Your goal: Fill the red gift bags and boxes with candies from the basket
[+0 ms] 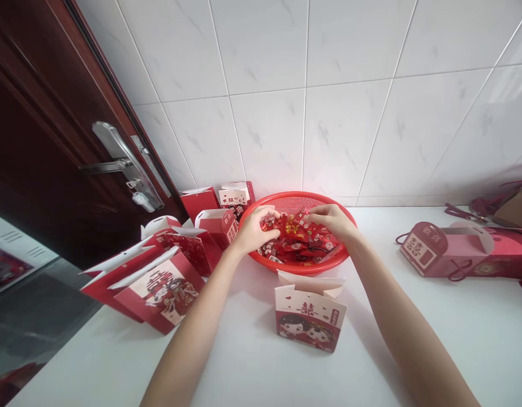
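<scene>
Left hand: The left hand (257, 230) is reaching over the near left part of the basket (301, 270), its fingers curving and standing moderately wide, with the thumb apart from the forefinger.
Right hand: The right hand (332, 219) is reaching in over the right part, its fingers bending down and nearly closing at the packets; whether they are gripping one, I cannot tell.
Basket: The red plastic mesh basket is sitting on the white worktop (244, 356), close to the tiled wall (264, 68).
Packets: Small red wrapped packets (301, 246) are lying in a loose heap inside the basket, some showing gold or white print.
Front box: An open-topped red and white paper box (309, 319) is standing just in front of the basket, between the forearms, its printed cartoon faces pointing toward the wearer.
Left side: Several red paper bags and boxes (171, 291) are standing in a cluster left of the basket.
Right side: Red and pink boxes (445, 251) with dark red cords are resting well apart from the basket.
Door: Keys (141, 199) are hanging from the lock of a dark red door (35, 113) at left.
</scene>
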Tool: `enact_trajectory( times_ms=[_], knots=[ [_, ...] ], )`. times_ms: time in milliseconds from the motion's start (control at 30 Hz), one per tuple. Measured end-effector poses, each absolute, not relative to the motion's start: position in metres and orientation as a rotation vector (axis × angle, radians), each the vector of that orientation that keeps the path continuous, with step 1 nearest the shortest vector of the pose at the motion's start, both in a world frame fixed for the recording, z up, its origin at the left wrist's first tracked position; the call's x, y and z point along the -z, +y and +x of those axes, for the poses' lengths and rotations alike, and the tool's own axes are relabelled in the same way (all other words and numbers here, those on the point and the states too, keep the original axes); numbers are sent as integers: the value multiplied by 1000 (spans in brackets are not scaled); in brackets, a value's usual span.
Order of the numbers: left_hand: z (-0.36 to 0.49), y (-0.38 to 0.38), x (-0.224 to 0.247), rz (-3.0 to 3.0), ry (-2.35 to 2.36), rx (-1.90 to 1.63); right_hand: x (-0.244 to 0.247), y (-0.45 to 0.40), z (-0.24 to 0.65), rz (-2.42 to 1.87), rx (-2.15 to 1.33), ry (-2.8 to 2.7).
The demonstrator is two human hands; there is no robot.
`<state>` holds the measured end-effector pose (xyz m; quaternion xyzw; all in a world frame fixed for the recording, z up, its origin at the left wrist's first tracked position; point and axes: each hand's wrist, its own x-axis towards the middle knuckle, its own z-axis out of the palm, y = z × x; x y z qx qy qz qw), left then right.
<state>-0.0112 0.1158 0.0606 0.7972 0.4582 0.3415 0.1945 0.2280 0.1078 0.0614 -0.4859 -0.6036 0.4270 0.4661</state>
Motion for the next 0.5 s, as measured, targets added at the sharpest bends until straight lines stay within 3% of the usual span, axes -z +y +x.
enact_trajectory(
  times_ms=[233, 500],
  knots=[
    [-40, 128, -54, 2249, 1662, -590, -61, 104, 225, -1286, -845, -1410],
    [-22, 133, -52, 2298, 1646, -319, -62, 106, 222, -1305, -774, -1373]
  ],
)
